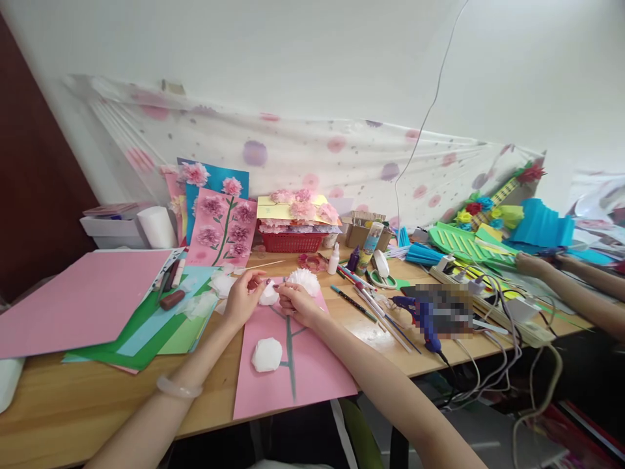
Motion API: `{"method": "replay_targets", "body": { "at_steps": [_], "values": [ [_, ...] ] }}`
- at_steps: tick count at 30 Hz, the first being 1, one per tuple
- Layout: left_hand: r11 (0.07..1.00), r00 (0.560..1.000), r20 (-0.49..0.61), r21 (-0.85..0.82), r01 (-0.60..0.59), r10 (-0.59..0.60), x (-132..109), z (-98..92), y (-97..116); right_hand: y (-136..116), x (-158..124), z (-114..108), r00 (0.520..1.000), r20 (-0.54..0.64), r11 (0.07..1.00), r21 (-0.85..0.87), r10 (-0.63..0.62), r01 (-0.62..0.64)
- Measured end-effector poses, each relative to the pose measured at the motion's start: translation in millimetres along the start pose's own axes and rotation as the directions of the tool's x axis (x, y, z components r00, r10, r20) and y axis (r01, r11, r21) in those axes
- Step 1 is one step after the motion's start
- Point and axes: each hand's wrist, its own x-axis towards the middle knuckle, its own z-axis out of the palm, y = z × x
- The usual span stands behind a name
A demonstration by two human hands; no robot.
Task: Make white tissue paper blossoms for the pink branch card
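Observation:
Both hands meet over the upper part of a pink paper sheet (317, 384) with a grey-green stem (290, 352) drawn on it. My left hand (245, 298) is closed in a pinch at a small white tissue-paper flower (267, 296). My right hand (300, 305) has its fingers curled and pinched at the right side of the same flower; whether its fingertips grip a layer is too small to tell. Just behind the right hand rests a fluffy, opened white flower (303, 280). A flat, rounded white paper bundle (267, 355) lies left of the stem.
Coloured paper sheets (131, 339) and loose white tissue (198, 305) are on the left. Finished flower pictures (222, 228) and a red basket (293, 242) stand behind. Right are pens (354, 303), a blue glue gun (424, 319), tangled cables (508, 352) and another person's arms (571, 286).

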Motion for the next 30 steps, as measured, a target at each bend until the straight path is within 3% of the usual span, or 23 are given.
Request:
{"method": "replay_targets", "body": {
  "at_steps": [3, 6, 11, 21, 30],
  "values": [
    [0.958, 0.974, -0.008, 0.183, -0.222, 0.227, -2.0, -3.1, 6.6, 0.5, 0.6, -1.0, 1.000, -0.024, 1.000, -0.010, -0.017, 0.017],
    [0.912, 0.954, 0.086, 0.281, -0.299, 0.286, -5.7, -2.6, 9.9, -1.0, 0.3, -2.1, 0.999, -0.030, 1.000, 0.001, -0.019, 0.019],
    [0.904, 0.964, 0.075, 0.336, -0.264, 0.254, -9.3, 0.7, 6.7, -5.1, -1.4, -1.6, 1.000, 0.010, 1.000, 0.024, 0.011, -0.011],
    [0.961, 0.990, 0.012, 0.239, -0.142, 0.143, -6.0, -0.2, 7.4, -3.8, -2.1, -1.1, 1.000, 0.011, 1.000, 0.012, 0.001, -0.001],
    [0.948, 0.978, 0.043, 0.243, -0.207, 0.203, -5.7, -0.9, 7.6, -4.6, -3.2, 0.9, 1.000, 0.008, 1.000, 0.009, 0.004, -0.004]
  ]
}}
